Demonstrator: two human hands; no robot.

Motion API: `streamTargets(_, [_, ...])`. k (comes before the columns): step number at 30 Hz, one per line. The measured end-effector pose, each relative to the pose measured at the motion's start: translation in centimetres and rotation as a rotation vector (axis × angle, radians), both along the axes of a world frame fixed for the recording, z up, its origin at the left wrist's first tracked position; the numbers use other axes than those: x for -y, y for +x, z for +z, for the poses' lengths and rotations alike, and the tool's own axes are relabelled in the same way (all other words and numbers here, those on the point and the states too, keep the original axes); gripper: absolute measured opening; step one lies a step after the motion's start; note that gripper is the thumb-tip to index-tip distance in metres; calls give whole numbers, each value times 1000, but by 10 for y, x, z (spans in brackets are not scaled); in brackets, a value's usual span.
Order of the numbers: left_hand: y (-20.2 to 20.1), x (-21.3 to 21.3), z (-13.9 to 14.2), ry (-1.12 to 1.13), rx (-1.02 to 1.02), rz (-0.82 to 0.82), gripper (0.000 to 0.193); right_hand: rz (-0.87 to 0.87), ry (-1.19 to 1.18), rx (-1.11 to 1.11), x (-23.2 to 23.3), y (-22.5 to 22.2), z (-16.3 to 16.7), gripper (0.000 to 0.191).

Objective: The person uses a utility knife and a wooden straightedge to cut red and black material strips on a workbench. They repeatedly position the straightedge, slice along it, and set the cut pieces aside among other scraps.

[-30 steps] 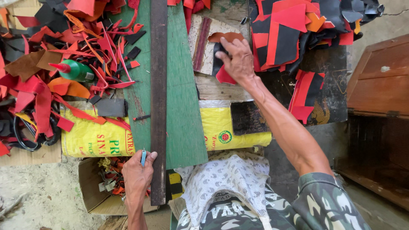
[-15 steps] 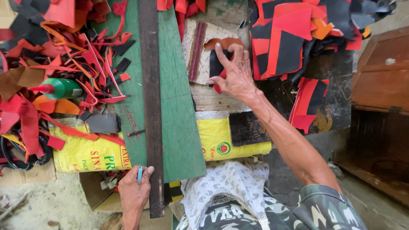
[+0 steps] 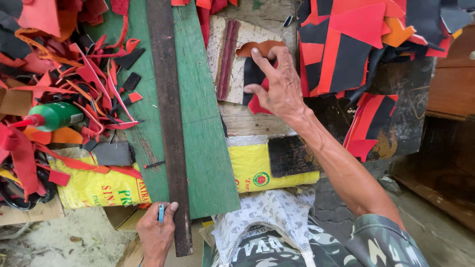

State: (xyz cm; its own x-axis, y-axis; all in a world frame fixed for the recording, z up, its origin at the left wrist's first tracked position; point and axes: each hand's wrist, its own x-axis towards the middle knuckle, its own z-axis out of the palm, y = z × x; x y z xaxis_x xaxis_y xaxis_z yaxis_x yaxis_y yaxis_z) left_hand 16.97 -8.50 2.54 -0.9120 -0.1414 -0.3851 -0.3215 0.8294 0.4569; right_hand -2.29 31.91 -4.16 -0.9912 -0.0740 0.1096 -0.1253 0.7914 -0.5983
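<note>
While my right hand lies on the red and black scraps on the pale board beside the green plank, its fingers are spread and pressing, not closed. These pieces look thin, floppy and light, so I judge pinching an edge works best. My left hand has its fingers curled around a small blue knife, touching the dark ruler.
</note>
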Motion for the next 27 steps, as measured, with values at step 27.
streamTargets(27, [41,44,-75,73,-176,-19,20,101,91,237,-2,-20,27,114])
